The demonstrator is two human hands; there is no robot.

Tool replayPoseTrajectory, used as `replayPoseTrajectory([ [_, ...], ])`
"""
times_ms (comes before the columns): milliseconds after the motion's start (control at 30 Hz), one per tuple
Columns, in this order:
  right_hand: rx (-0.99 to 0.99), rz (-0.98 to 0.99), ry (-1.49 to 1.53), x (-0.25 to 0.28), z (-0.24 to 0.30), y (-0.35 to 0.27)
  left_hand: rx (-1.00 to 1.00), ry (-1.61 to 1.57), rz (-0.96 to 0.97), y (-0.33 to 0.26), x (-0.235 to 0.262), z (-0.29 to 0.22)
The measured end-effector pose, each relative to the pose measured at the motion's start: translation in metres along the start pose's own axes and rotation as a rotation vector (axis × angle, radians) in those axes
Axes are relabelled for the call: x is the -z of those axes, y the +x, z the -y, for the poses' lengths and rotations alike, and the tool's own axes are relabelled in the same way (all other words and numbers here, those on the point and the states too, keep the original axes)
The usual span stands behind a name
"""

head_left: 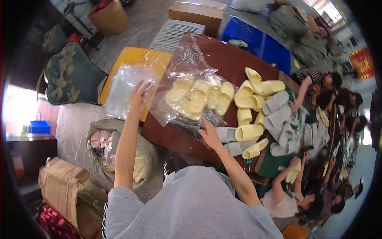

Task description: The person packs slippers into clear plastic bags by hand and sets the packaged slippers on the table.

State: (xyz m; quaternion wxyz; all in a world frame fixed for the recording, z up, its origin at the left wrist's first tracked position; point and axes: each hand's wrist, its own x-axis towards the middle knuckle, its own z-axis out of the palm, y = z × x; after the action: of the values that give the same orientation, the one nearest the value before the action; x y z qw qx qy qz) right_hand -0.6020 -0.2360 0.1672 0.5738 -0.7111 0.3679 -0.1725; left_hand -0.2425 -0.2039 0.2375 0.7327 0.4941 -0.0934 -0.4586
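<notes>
Left hand (138,95) open in the head view, fingers spread, over a stack of clear, flat plastic bags (121,89) on a bright yellow board (127,54). Right hand (209,133) has its index finger extended to the lower edge of a large, clear, crinkled plastic bag (193,55); glare on the film makes it hard to say whether the fingers pinch it, so I cannot tell. That bag lies on a reddish-brown surface (227,57), between the two hands and slightly beyond them, with pale yellow moulded slippers (198,96) inside. Just to its right, loose yellow slippers (247,99) lie in a pile beside light grey slippers (277,116). Left of the surface, near the person, stands an open grey-green woven sack (154,153).
</notes>
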Motion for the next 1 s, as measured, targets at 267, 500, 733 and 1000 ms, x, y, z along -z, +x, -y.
replayPoseTrajectory([
  [267, -0.301, -0.077, -0.349, -0.021, -0.125, 0.053, -0.024, -0.295, -0.336, 0.044, 0.198, -0.019],
  [500, -0.674, -0.058, 0.110, -0.055, -0.098, 0.088, 0.099, -0.164, -0.521, 0.087, 0.334, 0.011],
  [733, -0.458, -0.427, -0.228, -0.059, -0.044, 0.093, -0.032, 0.414, -0.921, 0.114, 0.385, 0.034],
  [1000, -0.004, -0.292, -0.561, 0.050, 0.084, 0.068, -0.401, 1.185, -0.353, 0.081, 0.204, 0.073],
])
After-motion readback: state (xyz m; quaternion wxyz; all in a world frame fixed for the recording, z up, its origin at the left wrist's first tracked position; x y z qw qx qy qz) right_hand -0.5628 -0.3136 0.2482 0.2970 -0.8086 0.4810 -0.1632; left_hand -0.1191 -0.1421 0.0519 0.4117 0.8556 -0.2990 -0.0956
